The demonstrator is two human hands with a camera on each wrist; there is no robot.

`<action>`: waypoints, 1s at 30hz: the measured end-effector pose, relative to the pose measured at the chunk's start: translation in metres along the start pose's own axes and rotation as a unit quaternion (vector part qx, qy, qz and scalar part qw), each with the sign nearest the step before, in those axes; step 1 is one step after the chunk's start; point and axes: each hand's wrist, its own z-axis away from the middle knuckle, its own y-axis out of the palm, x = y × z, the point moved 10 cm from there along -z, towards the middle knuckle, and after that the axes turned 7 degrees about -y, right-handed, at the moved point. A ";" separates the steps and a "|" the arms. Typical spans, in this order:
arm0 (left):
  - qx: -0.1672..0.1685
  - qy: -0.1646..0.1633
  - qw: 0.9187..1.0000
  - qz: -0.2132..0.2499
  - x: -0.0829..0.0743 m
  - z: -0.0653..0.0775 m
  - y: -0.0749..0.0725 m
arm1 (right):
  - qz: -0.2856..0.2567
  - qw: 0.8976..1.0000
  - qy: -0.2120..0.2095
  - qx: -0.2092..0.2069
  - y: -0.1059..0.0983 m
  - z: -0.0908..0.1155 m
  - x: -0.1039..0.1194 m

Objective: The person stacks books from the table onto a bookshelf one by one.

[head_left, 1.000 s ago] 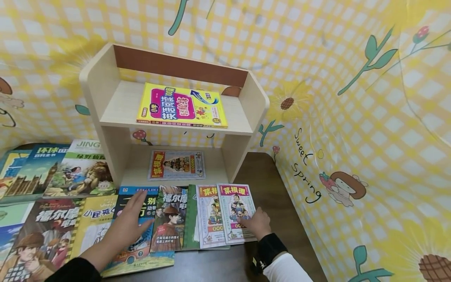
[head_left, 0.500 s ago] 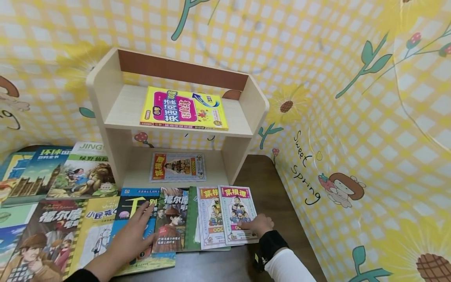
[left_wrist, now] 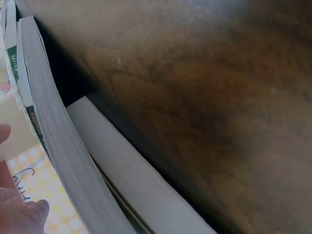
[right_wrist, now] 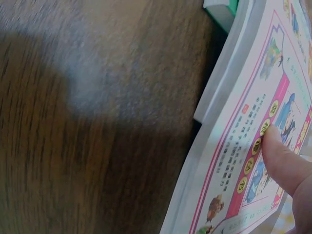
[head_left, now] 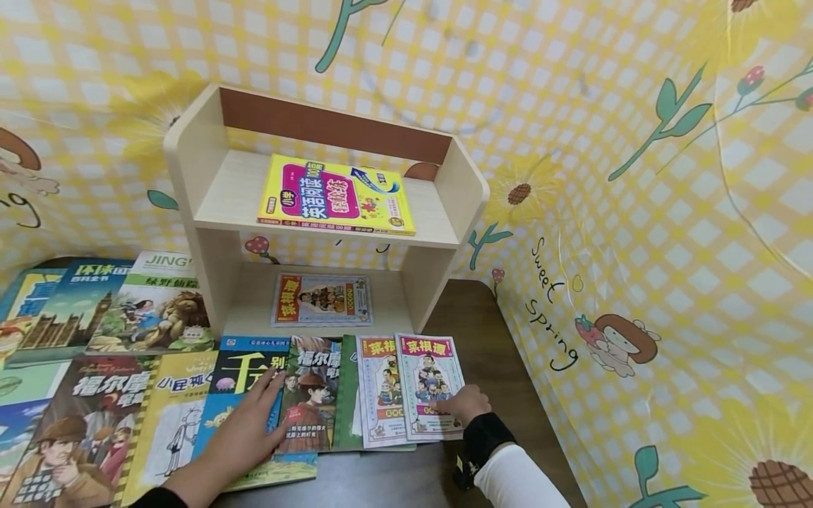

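My right hand grips the right edge of a small white book with a pink title band. Its thumb lies on the cover, while the other fingers are mostly hidden past the edge. Partly under that book is a matching white book, itself overlapping a green one. To the left, my left hand lies over a blue book with a yellow title character, fingers extended. Those fingertips come close to a dark detective-cover book. The left wrist view shows thick page edges beside that hand.
A pale two-tier bookshelf stands behind the row. On its upper shelf lies a yellow book, on the lower a small book. Several more books, one with a lion cover, cover the left side of the dark wooden table.
My left hand has slid a little right and nearer over the blue book, uncovering its yellow title character. My right hand stays at the same white book. The head view has shifted slightly.
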 end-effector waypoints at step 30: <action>0.024 -0.015 0.999 0.023 0.002 0.004 0.012 | -0.058 0.998 -0.024 -0.022 0.013 -0.001 0.018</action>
